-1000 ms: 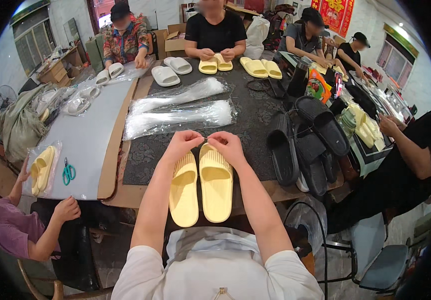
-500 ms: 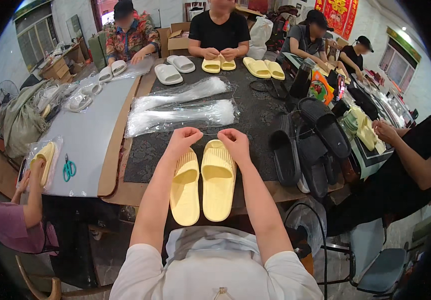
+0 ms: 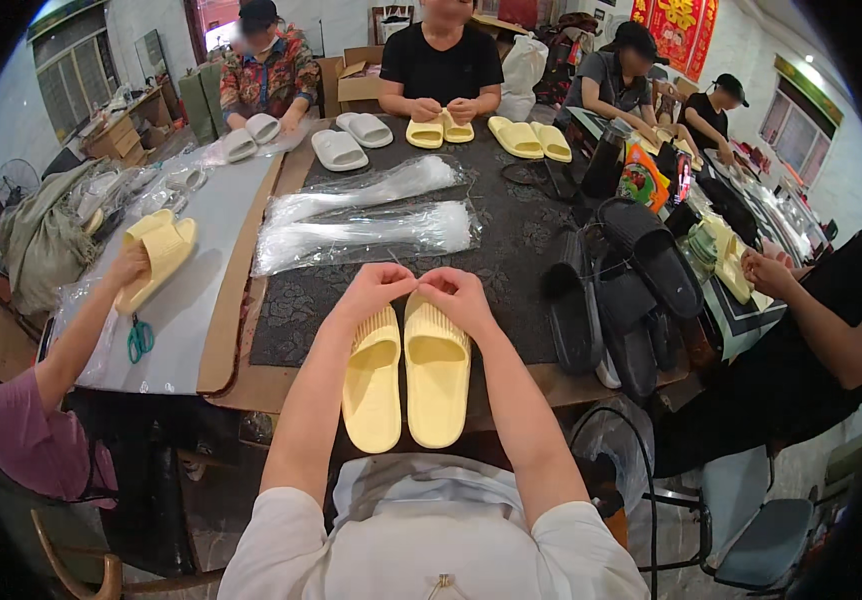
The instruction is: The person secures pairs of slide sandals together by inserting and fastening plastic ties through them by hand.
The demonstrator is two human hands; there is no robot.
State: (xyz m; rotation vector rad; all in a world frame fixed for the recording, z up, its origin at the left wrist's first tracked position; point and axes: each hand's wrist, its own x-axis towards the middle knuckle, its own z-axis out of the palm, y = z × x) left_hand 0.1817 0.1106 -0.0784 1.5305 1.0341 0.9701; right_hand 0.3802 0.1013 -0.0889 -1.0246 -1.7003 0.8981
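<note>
Right in front of me, a pair of yellow slide slippers lies side by side at the table's near edge, the left slipper [image 3: 371, 395] and the right slipper [image 3: 437, 395] with toes pointing away. Above their toes, my left hand [image 3: 369, 292] and my right hand [image 3: 457, 298] meet, each with thumb and forefinger pinched. Between the fingertips is a thin clear plastic strand [image 3: 395, 259], barely visible, with one end poking up by the left fingers. Both wrists pass over the slippers' ribbed straps, partly covering them.
Clear bags of white plastic strands [image 3: 371, 235] lie beyond my hands. Black slides [image 3: 606, 300] are piled at right. Grey slides [image 3: 340, 150] and yellow slides [image 3: 516, 138] stand farther back. Teal scissors [image 3: 140, 340] rest at left, near a co-worker's hand holding yellow slippers [image 3: 163, 255]. Other people sit around.
My hands have come together, fingertips now touching where the strand was stretched across a gap. At left, the co-worker has raised yellow slippers off the table, toward the right.
</note>
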